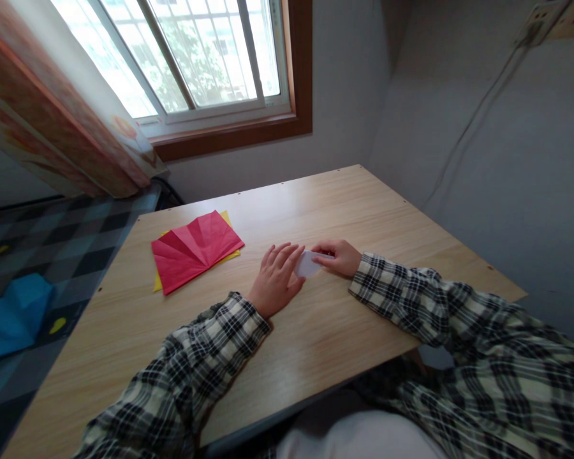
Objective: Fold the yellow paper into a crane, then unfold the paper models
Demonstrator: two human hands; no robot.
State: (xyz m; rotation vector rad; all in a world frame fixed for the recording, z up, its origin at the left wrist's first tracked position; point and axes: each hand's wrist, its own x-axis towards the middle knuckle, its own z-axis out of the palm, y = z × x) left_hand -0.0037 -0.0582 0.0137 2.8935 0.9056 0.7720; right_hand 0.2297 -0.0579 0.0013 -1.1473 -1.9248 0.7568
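- Blue folded sheet (12, 315) lies at the far left on the dark checked floor (71, 236), below the table edge and well apart from my hands.
- Patterned orange curtain (62, 121) hangs beside the brown-framed window (210, 70), beyond the table's far left corner.
- Red creased paper square (196, 250) lies flat on the light wood-grain table (316, 204), with a yellow paper sheet (159, 280) under it showing only at the edges; both sit left of my hands and not touching them.
- My left hand (276, 279) rests palm down on the table, fingers slightly spread and pointing away from me, its fingertips against the left end of the small white folded paper (309, 264).
- That white paper sits near the middle of the table, between my two hands and partly covered by both.
- My right hand (338, 257) comes in from the right, thumb and fingers pinching the right end of the white paper.
- Plaid checked sleeves (425, 299) cover both my forearms down to the wrists.
- Grey wall (507, 178) stands at the right with a cable running down from a socket.
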